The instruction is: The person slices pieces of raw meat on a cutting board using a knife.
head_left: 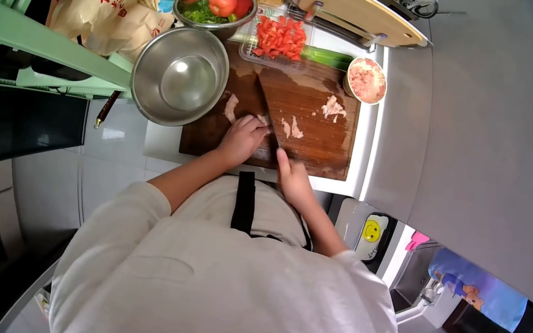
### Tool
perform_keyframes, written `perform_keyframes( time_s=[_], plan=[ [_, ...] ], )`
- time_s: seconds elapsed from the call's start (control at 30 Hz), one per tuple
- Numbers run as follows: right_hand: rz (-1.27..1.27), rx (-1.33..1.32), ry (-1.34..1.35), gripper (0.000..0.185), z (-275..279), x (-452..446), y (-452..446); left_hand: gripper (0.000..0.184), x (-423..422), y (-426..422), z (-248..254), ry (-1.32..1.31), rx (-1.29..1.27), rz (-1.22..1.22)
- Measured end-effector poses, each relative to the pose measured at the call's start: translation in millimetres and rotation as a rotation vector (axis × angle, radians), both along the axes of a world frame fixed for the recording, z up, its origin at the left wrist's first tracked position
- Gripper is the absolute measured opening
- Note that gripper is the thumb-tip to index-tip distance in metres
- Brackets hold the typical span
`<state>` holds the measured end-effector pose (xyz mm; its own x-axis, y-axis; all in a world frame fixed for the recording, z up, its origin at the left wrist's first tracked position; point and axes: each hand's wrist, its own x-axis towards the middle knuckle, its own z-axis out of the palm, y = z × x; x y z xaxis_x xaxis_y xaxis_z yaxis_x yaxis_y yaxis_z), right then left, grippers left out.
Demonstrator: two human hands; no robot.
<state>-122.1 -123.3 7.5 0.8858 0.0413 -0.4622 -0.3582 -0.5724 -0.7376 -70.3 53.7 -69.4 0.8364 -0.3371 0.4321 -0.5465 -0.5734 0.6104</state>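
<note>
My right hand is closed round the handle of a kitchen knife, its blade pointing away and slightly left across the wooden cutting board. Left of the blade, my left hand rests on the board with bent fingers, holding down a pale piece of raw meat that is mostly hidden. A strip of meat lies just beyond that hand. To the right of the knife are small cut meat pieces and another little heap of meat.
An empty steel bowl overlaps the board's left side. Behind it, a second bowl holds a tomato and greens. Diced tomato fills a clear tray. A tub of chopped meat stands at the back right corner, near green stalks.
</note>
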Motion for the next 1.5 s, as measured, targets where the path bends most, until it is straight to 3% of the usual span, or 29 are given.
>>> perform_keyframes(
  time_s=[0.13,0.17,0.27,0.3,0.4,0.53,0.73,0.83,0.93,1.5],
  plan=[
    [-0.067,0.037,0.134,0.065,-2.2,15.1,6.6,0.010,1.7,7.3,5.3,0.014,-0.007,-0.034],
    [-0.033,0.028,0.027,0.067,-11.1,3.0,-2.3,0.010,0.0,9.0,2.0,0.011,0.002,-0.034],
    [-0.167,0.093,0.189,0.068,-13.7,-17.7,-15.0,0.009,-0.6,15.6,1.1,0.013,-0.001,-0.065],
    [-0.181,0.118,0.079,0.064,-11.4,-18.6,-12.6,0.009,-1.4,17.8,3.9,0.024,-0.004,-0.081],
    [-0.257,0.249,0.254,0.063,6.9,-12.2,-12.2,0.010,-4.6,23.3,10.8,0.037,-0.001,-0.095],
    [-0.279,0.183,0.253,0.061,14.8,-13.7,-18.1,0.012,-3.1,20.0,12.1,0.005,-0.017,-0.106],
    [-0.149,0.218,0.225,0.059,17.8,-20.1,-25.6,0.019,-4.6,20.6,4.2,-0.032,-0.020,-0.136],
    [-0.106,0.146,0.207,0.068,18.8,-21.9,-21.1,0.019,-9.1,24.0,6.3,-0.003,0.013,-0.112],
    [-0.089,0.128,0.210,0.067,19.0,-21.1,-19.6,0.018,-11.1,20.7,14.0,0.009,0.042,-0.005],
    [-0.040,0.042,0.216,0.069,13.6,-3.9,-31.2,0.014,-11.1,20.4,4.7,-0.010,0.084,-0.048]
  ],
)
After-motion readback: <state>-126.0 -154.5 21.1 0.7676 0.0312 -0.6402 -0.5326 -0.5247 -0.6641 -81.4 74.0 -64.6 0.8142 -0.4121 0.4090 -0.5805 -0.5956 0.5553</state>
